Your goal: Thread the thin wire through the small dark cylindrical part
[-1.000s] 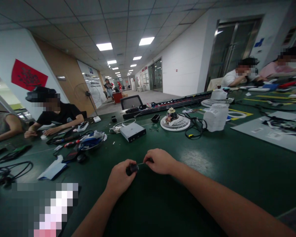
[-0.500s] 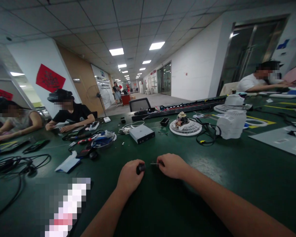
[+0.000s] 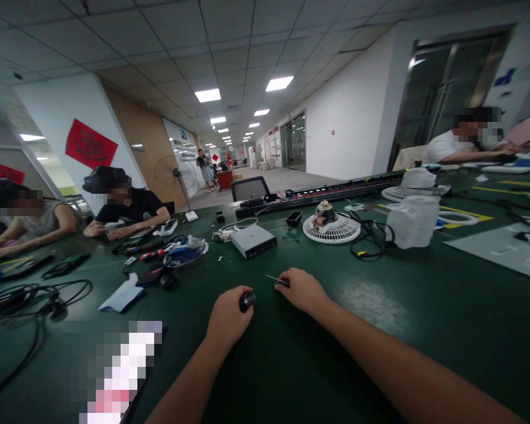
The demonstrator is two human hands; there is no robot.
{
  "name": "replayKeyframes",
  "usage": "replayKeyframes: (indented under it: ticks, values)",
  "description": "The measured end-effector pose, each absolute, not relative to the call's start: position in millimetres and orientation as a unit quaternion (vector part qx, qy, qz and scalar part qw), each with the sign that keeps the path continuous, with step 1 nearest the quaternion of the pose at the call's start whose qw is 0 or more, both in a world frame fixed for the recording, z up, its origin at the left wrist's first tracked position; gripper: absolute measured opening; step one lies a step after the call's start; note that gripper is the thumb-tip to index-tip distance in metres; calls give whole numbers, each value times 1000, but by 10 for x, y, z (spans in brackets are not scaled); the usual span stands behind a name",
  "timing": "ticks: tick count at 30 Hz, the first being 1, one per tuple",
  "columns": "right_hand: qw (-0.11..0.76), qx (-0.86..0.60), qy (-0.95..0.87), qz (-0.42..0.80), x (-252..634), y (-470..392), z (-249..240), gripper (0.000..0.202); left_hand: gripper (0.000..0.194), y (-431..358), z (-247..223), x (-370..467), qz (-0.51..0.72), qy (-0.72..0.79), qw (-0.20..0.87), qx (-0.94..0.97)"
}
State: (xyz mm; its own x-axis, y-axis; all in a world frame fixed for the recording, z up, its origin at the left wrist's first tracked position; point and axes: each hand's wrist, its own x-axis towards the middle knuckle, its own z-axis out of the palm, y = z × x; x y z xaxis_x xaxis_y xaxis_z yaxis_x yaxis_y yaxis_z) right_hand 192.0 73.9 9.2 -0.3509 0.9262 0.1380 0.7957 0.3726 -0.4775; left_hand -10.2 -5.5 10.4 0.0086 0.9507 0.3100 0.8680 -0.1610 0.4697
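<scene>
My left hand (image 3: 229, 315) is closed around a small, rounded black computer mouse (image 3: 247, 302), whose far end shows past the fingers. To its right, my right hand (image 3: 304, 290) grips a screwdriver (image 3: 274, 278) with a thin metal shaft pointing left and slightly up. Fingers cover most of the screwdriver's dark handle. A gap separates the shaft from the mouse. Both hands are low over the dark green table (image 3: 265, 365). Beyond them lies a grey, box-shaped disc drive (image 3: 253, 240).
Further right are a white fan grille with a motor (image 3: 331, 227), black cables (image 3: 373, 238) and a white plastic housing (image 3: 413, 222). On the left are a blue cloth (image 3: 122, 293), tangled cables (image 3: 30, 297) and a blurred-out bright device (image 3: 128, 365). Co-workers sit at both sides.
My right hand has moved slightly up and away from the left one, and the screwdriver shaft now tilts upward. My left hand has shifted a little left with the mouse, turning it somewhat.
</scene>
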Motion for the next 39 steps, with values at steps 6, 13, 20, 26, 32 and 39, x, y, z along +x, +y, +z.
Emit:
replayKeyframes:
  ticks: [6, 13, 20, 26, 32, 39]
  values:
    - [191, -525, -802, 210, 1967, 737, 109, 14, 28, -58, 102, -112, 290, 636, 93, 709]
    - [235, -492, -780, 308, 1986, 746, 156, 24, 26, -60, 96, -116, 302, 618, 105, 718]
    - [293, -411, -762, 406, 1853, 616, 117, 19, 42, -90, 103, -56, 363, 575, 146, 719]
    - [356, -348, -795, 347, 1790, 535, 96, 10, 34, -138, 131, -22, 379, 534, 128, 745]
    - [349, -390, -773, 358, 1802, 521, 159, 11, 31, -146, 129, -29, 374, 526, 132, 753]
    - [317, -389, -786, 361, 1784, 511, 148, 19, 29, -164, 150, -40, 372, 522, 124, 758]
